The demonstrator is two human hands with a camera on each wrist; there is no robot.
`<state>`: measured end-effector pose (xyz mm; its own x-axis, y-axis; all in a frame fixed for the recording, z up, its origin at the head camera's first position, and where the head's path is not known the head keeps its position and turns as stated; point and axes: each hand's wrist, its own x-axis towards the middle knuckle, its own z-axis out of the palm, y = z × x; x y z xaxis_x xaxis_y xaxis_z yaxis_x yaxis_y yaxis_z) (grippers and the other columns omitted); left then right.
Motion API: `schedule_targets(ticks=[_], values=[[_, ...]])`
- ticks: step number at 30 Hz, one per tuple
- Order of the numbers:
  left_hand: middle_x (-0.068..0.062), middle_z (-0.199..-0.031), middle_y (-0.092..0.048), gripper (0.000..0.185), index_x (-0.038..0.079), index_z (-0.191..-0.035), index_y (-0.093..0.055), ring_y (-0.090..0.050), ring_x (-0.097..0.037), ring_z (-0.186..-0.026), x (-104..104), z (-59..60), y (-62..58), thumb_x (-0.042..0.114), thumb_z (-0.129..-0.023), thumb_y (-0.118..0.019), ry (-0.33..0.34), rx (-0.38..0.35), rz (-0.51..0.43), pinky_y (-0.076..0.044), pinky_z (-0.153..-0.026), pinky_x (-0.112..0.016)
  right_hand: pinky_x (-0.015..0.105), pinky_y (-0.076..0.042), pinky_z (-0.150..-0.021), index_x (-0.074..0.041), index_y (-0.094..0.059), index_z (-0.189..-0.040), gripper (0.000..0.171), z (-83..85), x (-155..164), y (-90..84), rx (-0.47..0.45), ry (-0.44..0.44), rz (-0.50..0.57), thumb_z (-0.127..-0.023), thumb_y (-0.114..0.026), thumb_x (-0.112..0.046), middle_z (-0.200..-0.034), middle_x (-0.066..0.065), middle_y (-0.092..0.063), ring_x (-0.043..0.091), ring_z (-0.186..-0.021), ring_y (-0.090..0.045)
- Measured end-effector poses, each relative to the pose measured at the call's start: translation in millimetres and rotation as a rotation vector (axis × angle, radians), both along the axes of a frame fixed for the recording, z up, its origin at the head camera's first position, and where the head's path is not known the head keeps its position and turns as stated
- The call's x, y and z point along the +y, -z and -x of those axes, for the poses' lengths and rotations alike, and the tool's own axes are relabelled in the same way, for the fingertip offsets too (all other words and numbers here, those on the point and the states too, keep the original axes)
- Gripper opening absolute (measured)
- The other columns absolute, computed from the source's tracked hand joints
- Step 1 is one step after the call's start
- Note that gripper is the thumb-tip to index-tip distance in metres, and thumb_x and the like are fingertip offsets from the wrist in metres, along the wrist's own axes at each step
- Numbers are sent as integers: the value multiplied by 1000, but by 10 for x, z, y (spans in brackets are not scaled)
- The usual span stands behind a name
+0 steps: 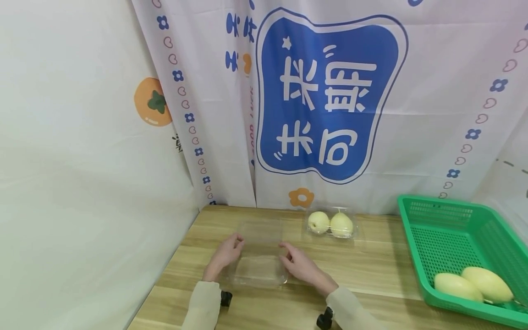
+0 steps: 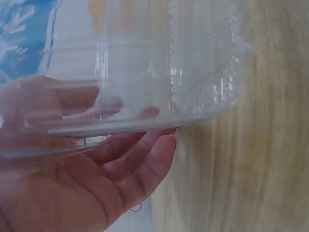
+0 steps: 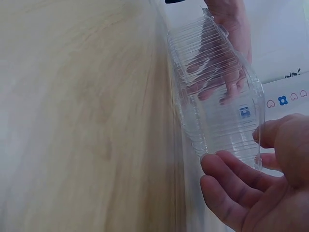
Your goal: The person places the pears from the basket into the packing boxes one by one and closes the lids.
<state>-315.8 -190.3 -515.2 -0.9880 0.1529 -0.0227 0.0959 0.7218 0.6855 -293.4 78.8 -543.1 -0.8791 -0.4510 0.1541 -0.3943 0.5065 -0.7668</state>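
A clear plastic clamshell box (image 1: 260, 270) stands unfolded on the wooden table, its lid (image 1: 261, 231) lying back toward the curtain. No contents show in it. My left hand (image 1: 226, 254) holds its left edge; in the left wrist view the fingers (image 2: 157, 162) curl beneath the rim. On the opposite side my right hand (image 1: 303, 265) grips the edge. The right wrist view shows the right thumb (image 3: 273, 133) and the fingers (image 3: 231, 181) on either side of the ribbed plastic wall (image 3: 186, 92).
Behind and to the right, a clear box (image 1: 355, 230) contains two pale yellow pears (image 1: 341, 224). A green plastic basket (image 1: 418, 256) sits at the right with pale yellow fruits (image 1: 486, 283) inside. A printed curtain (image 1: 429, 114) hangs behind the table (image 1: 371, 270); a white wall covering (image 1: 90, 192) borders the left.
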Motion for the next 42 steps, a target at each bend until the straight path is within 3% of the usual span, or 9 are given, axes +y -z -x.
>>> schedule_targets(ticks=[13,23,31,37,42], values=[[-3,-72,-52,28,5,-123,-53,-45,-15,-57,56,-86,-21,24,-105,-45,34,-48,-20,-38,-51,-30,25,-47,-50,-5,-42,-145,48,-102,104,2,-22,5,9,-101,-53,-20,-74,-4,-60,6,-56,-54],[-8,-80,-58,30,4,-125,-51,-48,-16,-61,133,-100,43,25,-106,-42,85,-62,-47,-41,-52,-31,24,-49,-51,-7,-42,-145,49,-189,221,24,-20,7,25,-100,-55,-23,-73,-4,-60,5,-56,-55],[-3,-72,-53,31,3,-125,-49,-45,-13,-57,190,-107,44,26,-106,-40,130,-48,-36,-39,-49,-28,24,-52,-54,-1,-22,-154,68,-245,317,48,-71,3,61,-100,-55,-27,-84,8,-66,9,-59,-58],[-1,-73,-51,28,4,-122,-51,-45,-13,-59,233,-116,30,26,-106,-41,159,-26,-14,-39,-51,-29,26,-54,-55,-3,-23,-154,68,-270,374,40,-106,-2,66,-100,-55,-28,-85,9,-67,14,-61,-61],[-6,-81,-58,28,5,-121,-54,-49,-15,-65,258,-121,10,26,-106,-43,174,-21,4,-42,-56,-31,27,-54,-54,-4,-23,-155,68,-282,425,40,-133,0,66,-100,-56,-29,-81,4,-65,15,-61,-61]])
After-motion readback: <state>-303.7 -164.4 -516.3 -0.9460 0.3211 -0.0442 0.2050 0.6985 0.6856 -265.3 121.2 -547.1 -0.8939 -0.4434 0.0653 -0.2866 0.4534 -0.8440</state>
